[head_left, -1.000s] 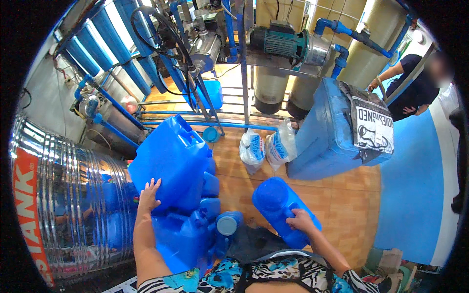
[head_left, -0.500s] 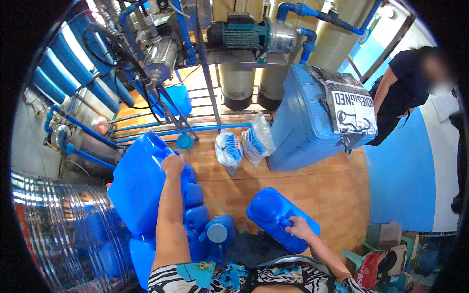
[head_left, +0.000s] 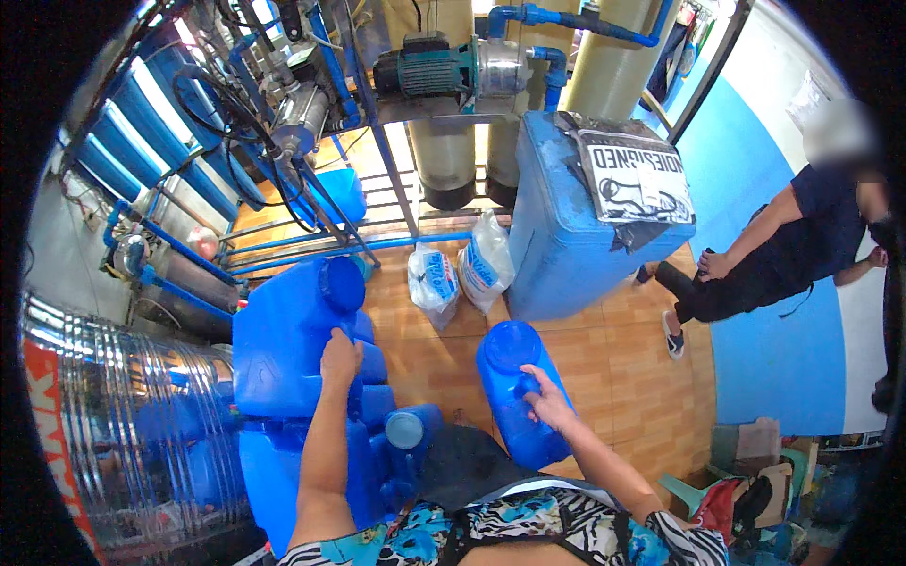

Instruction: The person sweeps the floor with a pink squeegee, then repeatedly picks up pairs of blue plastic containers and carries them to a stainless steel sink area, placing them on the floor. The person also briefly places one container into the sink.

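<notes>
"Head view: what lies at right?"

"The right jug [head_left: 512,345], before me. My right fingers [head_left: 534,375], the nearer, wrap closed round its handle [head_left: 524,388]; its long axis runs away from me, slightly leftward."

"At left?"

"My left fingers [head_left: 350,355] close on the left jug [head_left: 283,325], above stacked jugs [head_left: 283,453]."

"Counts?"

"Two held jugs, two white bags [head_left: 434,286], one pale-blue bin [head_left: 547,241]; the stack overlaps, uncountable."

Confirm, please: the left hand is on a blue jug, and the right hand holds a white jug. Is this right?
One colour is wrong: in the head view, the right hand holds a blue jug. The left hand is on another blue jug, as you said.
</notes>
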The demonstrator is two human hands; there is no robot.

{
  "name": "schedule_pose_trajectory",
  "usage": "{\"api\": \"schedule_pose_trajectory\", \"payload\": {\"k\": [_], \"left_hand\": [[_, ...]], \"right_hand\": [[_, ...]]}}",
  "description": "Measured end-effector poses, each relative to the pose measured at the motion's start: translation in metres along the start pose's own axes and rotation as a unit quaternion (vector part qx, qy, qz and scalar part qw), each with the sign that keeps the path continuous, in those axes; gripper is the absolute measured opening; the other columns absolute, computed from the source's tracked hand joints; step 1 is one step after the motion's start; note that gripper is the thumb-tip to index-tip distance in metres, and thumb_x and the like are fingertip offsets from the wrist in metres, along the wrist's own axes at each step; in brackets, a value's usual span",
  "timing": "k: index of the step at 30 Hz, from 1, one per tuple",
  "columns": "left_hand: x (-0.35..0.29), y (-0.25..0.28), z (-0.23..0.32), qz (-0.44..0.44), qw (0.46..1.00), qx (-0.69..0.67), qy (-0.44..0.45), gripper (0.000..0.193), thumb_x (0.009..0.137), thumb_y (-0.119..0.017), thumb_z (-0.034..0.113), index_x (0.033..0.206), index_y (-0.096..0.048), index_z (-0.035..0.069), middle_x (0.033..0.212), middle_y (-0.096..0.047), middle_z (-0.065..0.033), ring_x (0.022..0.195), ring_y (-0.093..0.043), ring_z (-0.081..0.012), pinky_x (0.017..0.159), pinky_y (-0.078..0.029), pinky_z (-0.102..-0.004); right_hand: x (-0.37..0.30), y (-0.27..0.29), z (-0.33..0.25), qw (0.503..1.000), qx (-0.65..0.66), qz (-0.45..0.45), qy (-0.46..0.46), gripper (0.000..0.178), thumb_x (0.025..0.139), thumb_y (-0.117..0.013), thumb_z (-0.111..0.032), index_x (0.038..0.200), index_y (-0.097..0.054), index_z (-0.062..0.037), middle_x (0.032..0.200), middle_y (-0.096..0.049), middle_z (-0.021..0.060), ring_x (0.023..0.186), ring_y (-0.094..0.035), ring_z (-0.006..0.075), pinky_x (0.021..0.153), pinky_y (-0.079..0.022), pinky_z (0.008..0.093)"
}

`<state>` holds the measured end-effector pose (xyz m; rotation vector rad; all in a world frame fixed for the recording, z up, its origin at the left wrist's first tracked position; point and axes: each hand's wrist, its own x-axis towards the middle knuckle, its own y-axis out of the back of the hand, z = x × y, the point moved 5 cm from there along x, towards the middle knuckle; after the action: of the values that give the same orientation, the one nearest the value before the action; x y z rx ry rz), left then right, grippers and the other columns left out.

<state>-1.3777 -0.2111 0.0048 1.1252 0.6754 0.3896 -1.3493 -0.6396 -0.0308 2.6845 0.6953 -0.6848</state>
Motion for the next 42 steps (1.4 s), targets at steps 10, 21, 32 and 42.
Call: {"api": "schedule_pose_trajectory", "payload": {"k": [10,21,32,42], "left_hand": [[-0.182,0.071,0.113,-0.104,0.946,-0.247,-0.181,0.033,0.083,-0.061,0.019,0.101,-0.046,-0.005,0.073,-0.063,-0.0172,0.053,-0.064,-0.0238,0.052,-0.051,-0.0372],[-0.253,-0.127,0.243,-0.202,0.921,-0.290,-0.162,0.075,0.085,-0.062,0.048,0.118,-0.040,-0.016,0.080,-0.065,-0.0215,0.056,-0.066,-0.0265,0.053,-0.053,-0.0385],[-0.307,-0.171,0.313,-0.456,0.813,-0.201,-0.301,0.112,0.076,-0.039,0.082,0.114,-0.048,-0.023,0.121,-0.050,-0.0388,0.116,-0.051,-0.0423,0.098,-0.039,-0.0443],[-0.179,-0.106,0.128,0.104,0.847,-0.366,-0.372,0.029,0.082,-0.069,0.025,0.101,-0.068,0.003,0.094,-0.068,-0.0096,0.084,-0.064,-0.0243,0.075,-0.051,-0.0355]], "right_hand": [[-0.045,0.033,0.017,0.991,0.129,-0.022,-0.004,0.028,0.088,-0.052,-0.005,0.113,-0.065,-0.0060,0.069,-0.058,0.0022,0.048,-0.050,0.0105,0.043,-0.043,0.0265],[-0.101,0.080,0.045,0.981,0.131,0.144,0.006,0.039,0.075,-0.077,-0.030,0.103,-0.067,-0.0047,0.091,-0.065,0.0052,0.080,-0.057,0.0129,0.070,-0.045,0.0262],[-0.122,0.105,0.108,0.983,0.110,0.133,-0.065,0.030,0.083,-0.062,-0.030,0.096,-0.061,-0.0030,0.065,-0.057,0.0042,0.054,-0.052,0.0136,0.047,-0.039,0.0296],[-0.118,0.113,0.133,0.916,0.244,0.288,-0.136,0.037,0.059,-0.071,-0.009,0.091,-0.055,-0.0011,0.075,-0.056,0.0061,0.067,-0.054,0.0206,0.059,-0.043,0.0363]]}}
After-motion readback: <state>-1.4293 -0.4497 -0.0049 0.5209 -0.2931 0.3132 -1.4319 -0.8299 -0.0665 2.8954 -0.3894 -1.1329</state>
